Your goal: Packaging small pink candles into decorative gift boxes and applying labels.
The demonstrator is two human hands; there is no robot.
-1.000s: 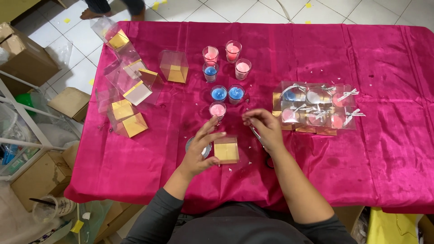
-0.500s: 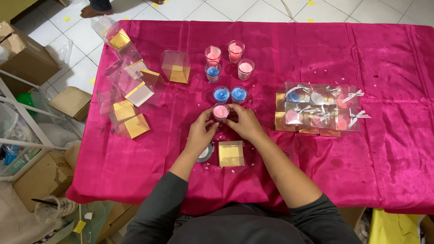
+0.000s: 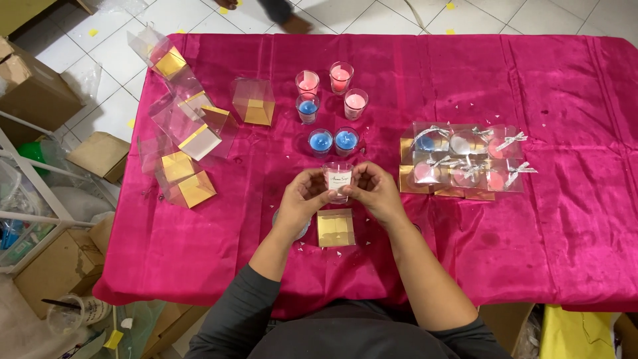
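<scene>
Glass candle gripped between left hand and right hand, above gold-based box

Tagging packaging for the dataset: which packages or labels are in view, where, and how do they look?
Label on candle glass: held in both hands, white rectangle.
Gold-based clear box: below the hands, square.
Empty clear boxes: table's left, gold bases.
Wrapped candle packs: right, clear, silver bows.
Cardboard boxes: floor, left, brown.

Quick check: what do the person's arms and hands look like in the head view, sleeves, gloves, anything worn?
Both hands are bare: no gloves on the left hand or the right hand, and no rings or watch that I can make out. Dark grey long sleeves are pushed up to about the elbows, leaving both forearms uncovered. No markings show on the fabric.
</scene>
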